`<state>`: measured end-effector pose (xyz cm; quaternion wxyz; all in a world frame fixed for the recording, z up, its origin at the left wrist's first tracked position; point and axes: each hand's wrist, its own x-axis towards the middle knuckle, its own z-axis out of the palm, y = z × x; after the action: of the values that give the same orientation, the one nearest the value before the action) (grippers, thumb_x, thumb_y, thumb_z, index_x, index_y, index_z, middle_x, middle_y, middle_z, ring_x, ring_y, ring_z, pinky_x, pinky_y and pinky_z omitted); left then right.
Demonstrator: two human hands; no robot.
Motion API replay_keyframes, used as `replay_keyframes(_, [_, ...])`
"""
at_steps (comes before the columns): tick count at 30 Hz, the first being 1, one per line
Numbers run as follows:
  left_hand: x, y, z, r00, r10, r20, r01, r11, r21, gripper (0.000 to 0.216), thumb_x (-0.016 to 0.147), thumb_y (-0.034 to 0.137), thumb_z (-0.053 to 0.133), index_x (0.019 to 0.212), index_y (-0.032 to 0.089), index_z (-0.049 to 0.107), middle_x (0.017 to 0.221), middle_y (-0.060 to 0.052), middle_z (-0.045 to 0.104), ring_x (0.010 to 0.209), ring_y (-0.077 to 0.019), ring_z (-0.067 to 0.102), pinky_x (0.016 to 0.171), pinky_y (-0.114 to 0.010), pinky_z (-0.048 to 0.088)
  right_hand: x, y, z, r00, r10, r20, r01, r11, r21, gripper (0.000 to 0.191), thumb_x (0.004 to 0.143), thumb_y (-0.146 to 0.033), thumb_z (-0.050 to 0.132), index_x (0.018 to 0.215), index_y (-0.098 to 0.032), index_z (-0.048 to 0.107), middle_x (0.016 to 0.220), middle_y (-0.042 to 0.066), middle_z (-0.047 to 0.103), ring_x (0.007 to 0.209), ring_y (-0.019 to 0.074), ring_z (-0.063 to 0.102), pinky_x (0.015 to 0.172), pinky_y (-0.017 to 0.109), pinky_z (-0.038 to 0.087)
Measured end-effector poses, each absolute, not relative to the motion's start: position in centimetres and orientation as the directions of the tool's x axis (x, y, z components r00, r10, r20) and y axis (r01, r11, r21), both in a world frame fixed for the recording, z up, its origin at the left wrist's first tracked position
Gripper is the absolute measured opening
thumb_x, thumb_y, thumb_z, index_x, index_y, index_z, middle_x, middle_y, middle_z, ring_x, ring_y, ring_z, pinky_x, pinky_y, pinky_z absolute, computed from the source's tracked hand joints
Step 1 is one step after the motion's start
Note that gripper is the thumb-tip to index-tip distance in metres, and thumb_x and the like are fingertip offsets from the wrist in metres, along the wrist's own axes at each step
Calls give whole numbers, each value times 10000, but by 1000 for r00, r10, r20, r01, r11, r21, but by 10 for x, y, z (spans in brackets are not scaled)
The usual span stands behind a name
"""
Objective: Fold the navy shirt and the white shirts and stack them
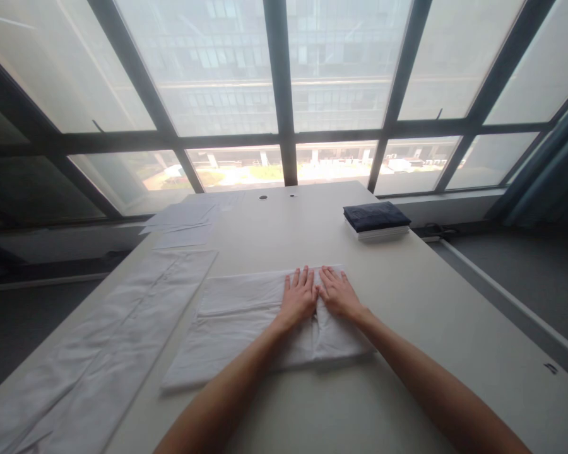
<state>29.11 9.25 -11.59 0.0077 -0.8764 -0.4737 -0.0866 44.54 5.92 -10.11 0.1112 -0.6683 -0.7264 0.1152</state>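
While a window (336,63) spans the view beyond the cloth (236,340), a white table (445,302) spreads around it, its broad surface running from the cloth's right edge to the table's right edge, with more room before and beyond. Left of the cloth, a long white garment (118,328) runs out of view at the bottom, a narrow strip of tabletop between them. Beyond the cloth to the left, papers (184,230) overlap near the table's left edge; beyond it to the right, a dark-topped stack (377,216) sits near the right edge. Upon the cloth's right half, toward its far edge, the left hand (300,291) and right hand (337,291) lie flat side by side, fingers slightly spread; whether the thumbs touch, I cannot tell.
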Motion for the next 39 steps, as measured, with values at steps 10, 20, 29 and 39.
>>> replay_keyframes(10, [292,92,-116,524,831,188,834,-545,82,554,1024,319,284,1547,146,339,1624,-104,266,1492,-333,224,1184,-583,186,489,53,-100,293,954,62,923,-265,-280,635,1017,-394,241,1536,-33,304,1617,173,259,1507,257,190,1203,513,113])
replay_keyframes(20, [290,90,-118,524,830,192,837,-544,64,568,1025,335,298,1561,147,297,1637,-105,230,1517,-305,144,1194,-553,181,434,43,-106,-19,995,98,959,46,-278,569,1015,-390,289,1536,-171,358,1633,106,253,1514,239,165,1203,494,68])
replay_keyframes(29, [293,91,-115,490,864,119,855,-502,127,636,1031,394,253,1574,68,202,1637,-164,182,1527,-285,95,1205,-534,167,438,40,-109,-18,993,113,963,47,-266,556,1018,-380,299,1531,-177,370,1632,96,262,1506,240,193,1207,489,68])
replay_keyframes(39, [168,102,-103,381,924,-44,922,-376,96,675,1038,522,191,1589,132,175,1641,-161,151,1523,-304,88,1188,-549,162,438,39,-112,-24,988,150,971,59,-231,544,1007,-339,301,1515,-165,388,1623,101,289,1495,249,219,1203,500,103])
